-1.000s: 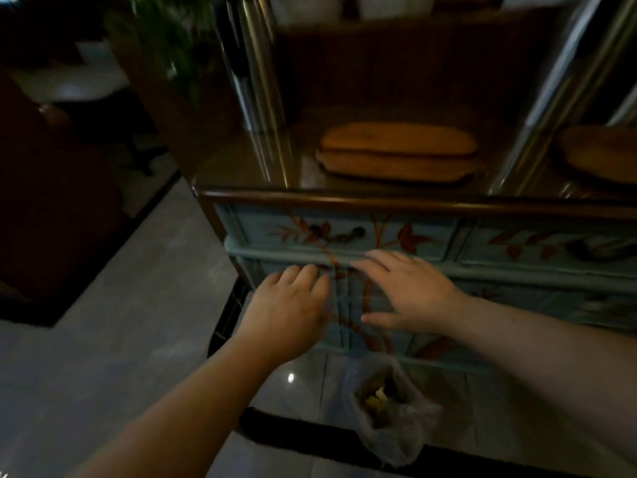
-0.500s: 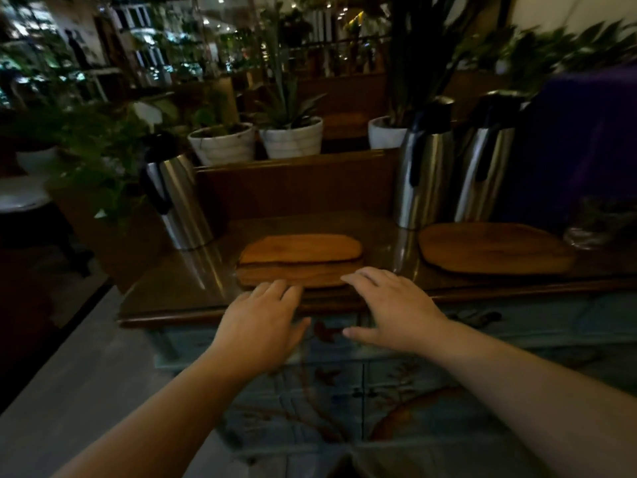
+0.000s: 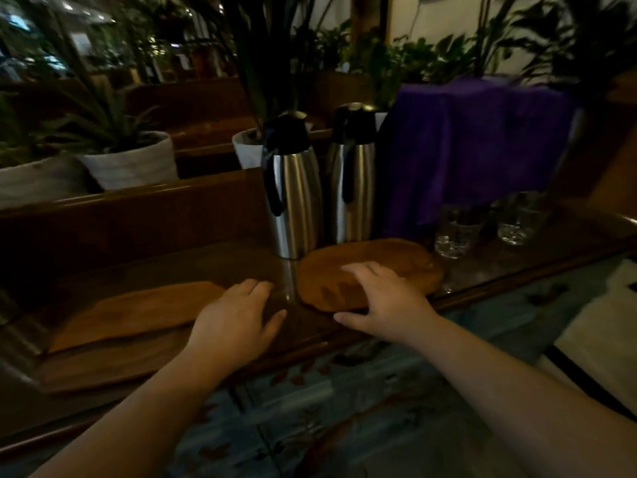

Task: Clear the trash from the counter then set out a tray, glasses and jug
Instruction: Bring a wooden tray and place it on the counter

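Note:
A rounded wooden tray point(image 3: 396, 262) lies on the dark wooden counter point(image 3: 213, 263), in front of two steel jugs point(image 3: 296, 205) point(image 3: 355, 188) with black handles. My right hand point(image 3: 382, 301) hovers open over the tray's near edge, fingers spread, holding nothing. My left hand point(image 3: 234, 315) is open over the counter's front edge, just right of a stack of longer wooden trays point(image 3: 138, 312). Two clear glasses point(image 3: 455, 232) point(image 3: 520, 222) stand at the right, under a purple cloth point(image 3: 482, 143).
Potted plants in white pots point(image 3: 131, 160) line the ledge behind the counter's raised back panel. Below the counter is a blue painted cabinet front point(image 3: 344, 408). A pale floor point(image 3: 593, 339) shows at the right.
The view has swung up and to the right, from the cabinet drawers and floor bag to the countertop. Both hands rose over the counter; my right hand now reaches the rounded tray.

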